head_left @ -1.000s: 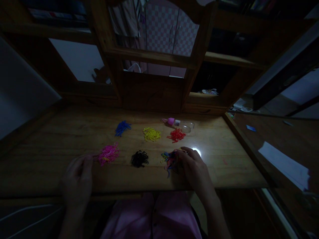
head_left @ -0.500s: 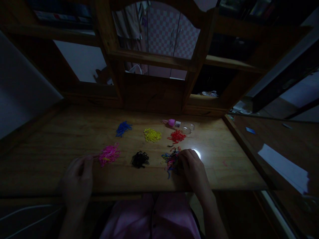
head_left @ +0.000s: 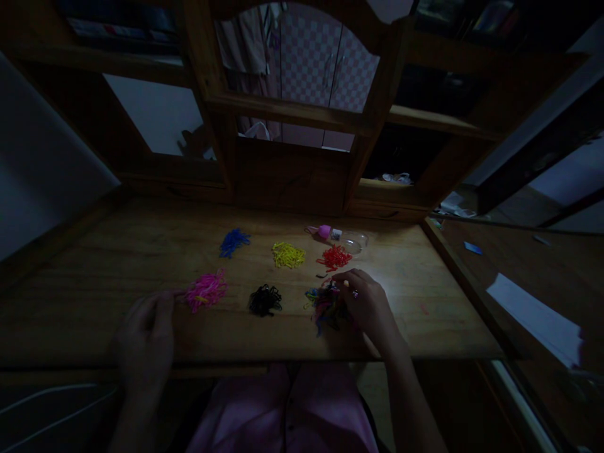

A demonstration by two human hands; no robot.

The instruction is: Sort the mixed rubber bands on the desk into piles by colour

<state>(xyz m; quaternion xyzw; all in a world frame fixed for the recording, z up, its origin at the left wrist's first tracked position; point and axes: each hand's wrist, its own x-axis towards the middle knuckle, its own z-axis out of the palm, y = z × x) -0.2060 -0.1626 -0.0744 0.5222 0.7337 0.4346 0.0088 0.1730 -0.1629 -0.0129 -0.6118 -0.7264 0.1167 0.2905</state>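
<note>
My left hand (head_left: 146,336) rests at the left of the desk, thumb and forefinger pinched at the edge of a pile of pink rubber bands (head_left: 207,289); what sits between the fingertips is too dark to make out. A yellowish piece lies among the pink ones. On the right, my right hand (head_left: 365,302) reaches over a mixed-colour pile of rubber bands (head_left: 321,305), covering part of it. Its fingers are closed together at the pile's upper edge, beside a loose red band; anything they grip is hidden. Between the hands lies a black rubber band pile (head_left: 265,301).
Farther back sit piles of blue (head_left: 233,242), yellow (head_left: 287,255) and red rubber bands (head_left: 335,257). A clear bottle with a pink cap (head_left: 324,232) lies behind the red pile. Wooden shelving (head_left: 290,173) rises at the back. Paper (head_left: 535,318) lies on the lower surface to the right.
A few loose dark and red bands appeared between the mixed and red piles. My right hand drew back slightly, then moved forward over the mixed pile's upper edge. The left hand stayed still.
</note>
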